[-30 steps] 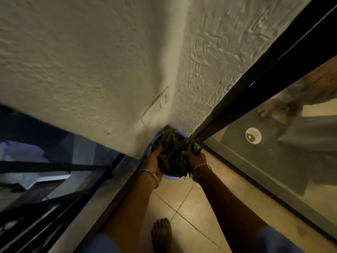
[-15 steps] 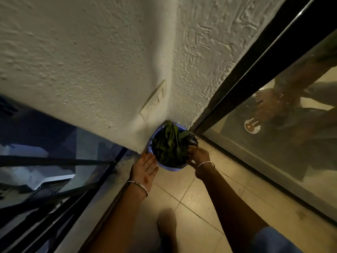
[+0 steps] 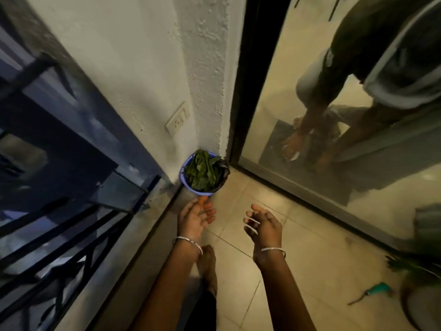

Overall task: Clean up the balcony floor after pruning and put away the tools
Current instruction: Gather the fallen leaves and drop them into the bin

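Floor: the tiled balcony floor (image 3: 298,247) is stretching from the railing (image 3: 59,235) on the left to the glass door (image 3: 310,68) on the right.
Wall: the rough white wall (image 3: 143,56) is meeting the door frame in a corner.
Bucket: the blue bucket (image 3: 198,192) is standing on the floor, tucked right into that corner. A black liner (image 3: 223,169) is showing on its right side, and green leaves (image 3: 202,173) are heaping up to the rim.
Hands: the left hand (image 3: 194,219) and right hand (image 3: 263,225) are hovering over the tiles, near the bucket but not touching it. Both are holding nothing, with fingers loosely spread. A bare foot (image 3: 207,263) is resting on the floor below the left one.
Tool: a teal-handled tool (image 3: 378,289) is lying on the floor at lower right, well apart from the bucket and near a plant (image 3: 410,266) at the edge.
Stage: the cuttings look binned to me; the tool is not yet put away.
Risk: the leaves are sitting high, so a knock or a careless lift could be tipping some back onto the tiles. The liner seems to be gripping only one side and might slip inward. Bare feet are moving near a tool on the floor, and a blind step could hurt.
Hard to see: the tool is blurring, so I cannot tell what kind it is. The plant is being cut off by the frame. The door is mostly showing a reflection, and the bucket's depth is hidden under the leaves.
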Demonstrator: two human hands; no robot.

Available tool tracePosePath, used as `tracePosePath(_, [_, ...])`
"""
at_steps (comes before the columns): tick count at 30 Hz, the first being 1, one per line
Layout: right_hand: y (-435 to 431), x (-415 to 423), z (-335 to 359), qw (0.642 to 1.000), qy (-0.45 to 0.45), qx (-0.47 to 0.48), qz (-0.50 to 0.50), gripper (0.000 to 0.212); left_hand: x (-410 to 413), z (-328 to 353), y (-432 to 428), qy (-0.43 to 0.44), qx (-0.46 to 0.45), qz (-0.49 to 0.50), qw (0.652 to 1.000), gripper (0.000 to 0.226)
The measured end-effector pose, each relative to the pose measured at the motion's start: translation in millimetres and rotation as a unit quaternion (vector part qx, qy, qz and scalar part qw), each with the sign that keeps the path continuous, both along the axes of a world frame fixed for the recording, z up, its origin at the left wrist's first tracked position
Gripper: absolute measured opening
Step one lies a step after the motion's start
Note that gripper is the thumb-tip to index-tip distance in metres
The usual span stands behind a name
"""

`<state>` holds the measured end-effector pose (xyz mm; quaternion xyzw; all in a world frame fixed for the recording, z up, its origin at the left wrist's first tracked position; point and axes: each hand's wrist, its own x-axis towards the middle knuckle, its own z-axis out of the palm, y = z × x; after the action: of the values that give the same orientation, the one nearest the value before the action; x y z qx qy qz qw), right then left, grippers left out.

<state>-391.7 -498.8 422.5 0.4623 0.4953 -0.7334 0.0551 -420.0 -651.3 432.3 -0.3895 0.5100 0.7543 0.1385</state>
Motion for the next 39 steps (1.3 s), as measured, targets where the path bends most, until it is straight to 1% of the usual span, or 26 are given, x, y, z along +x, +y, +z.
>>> tracePosePath(2, [16, 40, 33, 1.0, 0.01, 0.001, -0.024, 0.023, 34, 34, 19, 0.01, 0.025, -0.006, 1.0, 0.016])
tracePosePath(5, [40, 90, 81, 0.998, 0.035, -0.006, -0.061, 0.022, 75, 79, 51, 0.025, 0.063, -0.045, 0.997, 0.018])
tracePosePath(10, [87, 159, 156, 0.988, 0.081, 0.004, -0.129, 0.022, 123, 155, 114, 0.063, 0.082, -0.126, 0.987, 0.019])
tracePosePath(15, [139, 215, 224, 0.97, 0.132, 0.028, -0.204, 0.021, 160, 220, 183, 0.106, 0.097, -0.219, 0.965, 0.015])
tracePosePath(17, [160, 237, 243, 0.959, 0.147, 0.036, -0.24, 0.022, 177, 244, 213, 0.119, 0.11, -0.267, 0.95, 0.014])
tracePosePath(20, [187, 263, 263, 0.942, 0.169, 0.046, -0.286, 0.021, 198, 270, 256, 0.132, 0.126, -0.346, 0.92, 0.014])
tracePosePath(25, [239, 308, 289, 0.9, 0.191, 0.084, -0.382, 0.021, 225, 303, 333, 0.137, 0.154, -0.465, 0.861, 0.013])
tracePosePath(30, [286, 355, 316, 0.833, 0.191, 0.125, -0.504, 0.021, 251, 330, 404, 0.132, 0.191, -0.575, 0.784, 0.014])
tracePosePath(33, [306, 379, 332, 0.787, 0.194, 0.142, -0.568, 0.02, 268, 342, 443, 0.126, 0.208, -0.635, 0.734, 0.013])
tracePosePath(37, [319, 412, 340, 0.725, 0.188, 0.165, -0.642, 0.019, 297, 348, 479, 0.121, 0.215, -0.696, 0.674, 0.013])
tracePosePath(39, [319, 433, 340, 0.692, 0.179, 0.174, -0.678, 0.019, 316, 348, 493, 0.104, 0.216, -0.723, 0.648, 0.014])
